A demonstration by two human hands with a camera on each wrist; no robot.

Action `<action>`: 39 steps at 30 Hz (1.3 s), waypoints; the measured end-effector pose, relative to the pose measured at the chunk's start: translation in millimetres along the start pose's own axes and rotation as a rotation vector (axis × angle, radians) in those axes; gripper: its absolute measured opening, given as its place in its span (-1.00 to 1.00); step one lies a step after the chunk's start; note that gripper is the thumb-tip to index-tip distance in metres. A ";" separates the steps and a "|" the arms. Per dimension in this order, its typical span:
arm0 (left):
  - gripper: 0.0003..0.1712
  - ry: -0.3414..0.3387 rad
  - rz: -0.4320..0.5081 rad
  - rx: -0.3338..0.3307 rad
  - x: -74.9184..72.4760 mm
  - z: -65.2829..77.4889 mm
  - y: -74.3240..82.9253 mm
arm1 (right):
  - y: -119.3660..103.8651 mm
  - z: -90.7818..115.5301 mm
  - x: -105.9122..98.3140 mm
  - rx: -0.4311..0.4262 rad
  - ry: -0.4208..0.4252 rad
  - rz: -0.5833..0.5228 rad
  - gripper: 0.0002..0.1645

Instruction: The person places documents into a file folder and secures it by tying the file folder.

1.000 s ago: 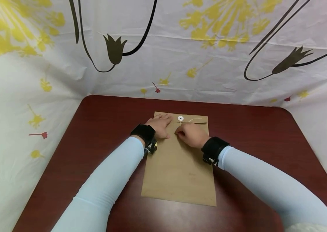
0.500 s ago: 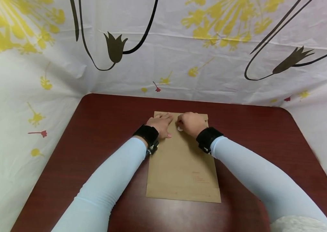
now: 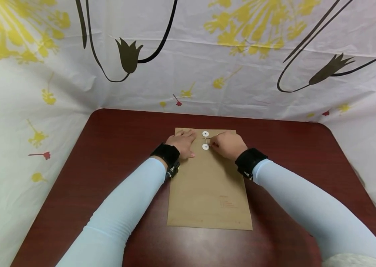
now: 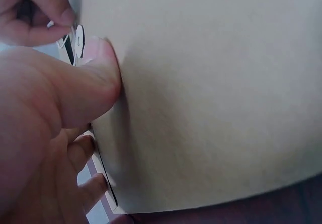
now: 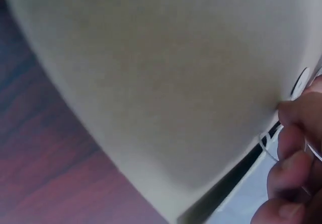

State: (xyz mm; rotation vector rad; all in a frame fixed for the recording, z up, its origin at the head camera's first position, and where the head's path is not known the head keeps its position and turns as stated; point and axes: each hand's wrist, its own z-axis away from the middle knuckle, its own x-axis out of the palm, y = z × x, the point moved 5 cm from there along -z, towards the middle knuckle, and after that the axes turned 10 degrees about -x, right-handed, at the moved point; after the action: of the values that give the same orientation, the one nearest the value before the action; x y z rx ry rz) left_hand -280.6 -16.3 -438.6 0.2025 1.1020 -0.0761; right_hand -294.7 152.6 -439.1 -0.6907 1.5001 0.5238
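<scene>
A brown paper string-tie envelope [image 3: 208, 193] lies flat in the head view, with an upper white disc [image 3: 205, 133] and a lower white disc [image 3: 205, 147] near its far edge. Thin white string [image 3: 206, 140] runs between the discs. My left hand [image 3: 181, 144] presses on the envelope's upper left with spread fingers; its thumb [image 4: 100, 78] lies close to a disc in the left wrist view. Just right of the discs, my right hand [image 3: 228, 144] pinches the string with curled fingers. A loop of string [image 5: 267, 148] shows beside those fingers in the right wrist view.
The dark red-brown table [image 3: 124, 133] extends around the envelope. A white cloth [image 3: 161, 74] with a flower print hangs behind the table and at both sides. Black wrist straps [image 3: 250, 162] with small cameras sit on both wrists.
My right hand has moved from below the upper disc, up over it, then right and slightly down, uncovering both discs. The left hand stays in place. The envelope's near end now lies flatter.
</scene>
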 end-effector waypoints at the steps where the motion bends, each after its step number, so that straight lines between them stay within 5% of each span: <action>1: -0.02 0.000 0.003 0.003 -0.1 0.0 -0.6 | -4.0 0.5 -1.6 -0.023 -0.007 0.002 -0.82; 7: -0.01 0.013 0.000 0.005 1.8 -5.1 -3.6 | -32.4 0.3 -3.1 -0.172 -0.044 0.004 -0.71; 14: -0.04 0.023 0.023 0.034 -4.9 5.2 -2.6 | -47.7 -11.1 -3.8 -0.223 -0.060 -0.033 -0.78; 20: -0.03 0.029 0.038 0.037 -7.8 8.5 -4.4 | -40.0 -30.2 0.2 -0.215 -0.062 0.006 -0.85; 30: -0.01 0.029 0.030 0.045 -7.0 6.3 -2.9 | -9.4 -30.9 -0.5 0.001 -0.092 0.026 -0.87; 39: -0.04 0.009 -0.001 0.046 -8.4 8.2 -2.4 | -0.6 -4.6 -3.1 -0.115 -0.013 0.185 -0.87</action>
State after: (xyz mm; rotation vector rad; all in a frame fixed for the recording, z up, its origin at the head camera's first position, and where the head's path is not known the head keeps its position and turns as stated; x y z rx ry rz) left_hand -277.6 -20.6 -427.9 0.2434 1.1101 -0.1016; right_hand -297.6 149.4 -435.7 -0.6384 1.5387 0.7590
